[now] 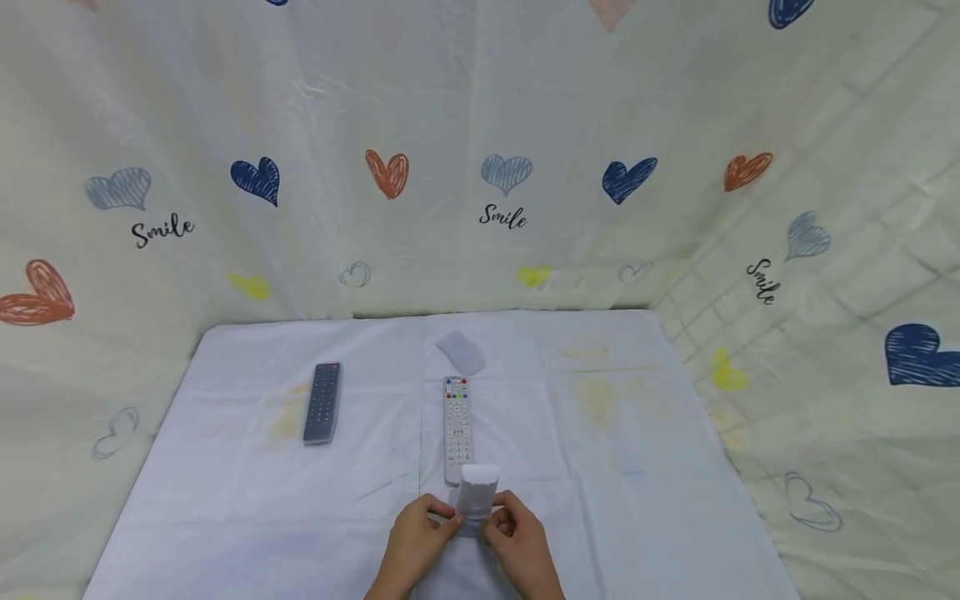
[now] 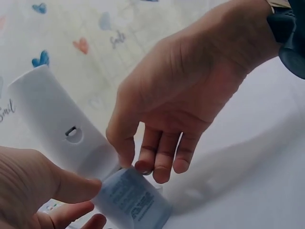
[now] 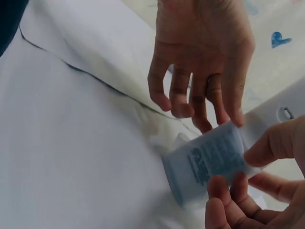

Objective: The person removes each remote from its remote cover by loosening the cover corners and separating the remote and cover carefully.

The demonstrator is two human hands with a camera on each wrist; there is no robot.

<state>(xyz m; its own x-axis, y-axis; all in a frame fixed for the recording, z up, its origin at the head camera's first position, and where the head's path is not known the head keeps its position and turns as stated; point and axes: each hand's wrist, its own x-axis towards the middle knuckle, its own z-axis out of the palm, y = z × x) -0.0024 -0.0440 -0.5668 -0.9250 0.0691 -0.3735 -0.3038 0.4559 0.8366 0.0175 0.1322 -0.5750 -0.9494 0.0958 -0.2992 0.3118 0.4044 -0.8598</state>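
Observation:
A white remote control (image 1: 478, 490) stands tilted up near the table's front edge, its lower end in a translucent bluish sleeve (image 2: 138, 200). The back of this remote (image 2: 57, 109), with a small slot, shows in the left wrist view. Faint printed lines mark the sleeve (image 3: 205, 160) in the right wrist view. My left hand (image 1: 418, 533) pinches one side of the sleeve's mouth between thumb and fingers. On the opposite side, my right hand (image 1: 521, 542) pinches the sleeve's edge, its other fingers loosely curled.
Just beyond the hands lies a light grey remote (image 1: 457, 425) with coloured buttons. A dark grey remote (image 1: 322, 404) lies to the left. Farther back is another translucent sleeve (image 1: 462, 352). A heart-printed curtain (image 1: 435, 242) hangs behind the white-covered table (image 1: 645, 500).

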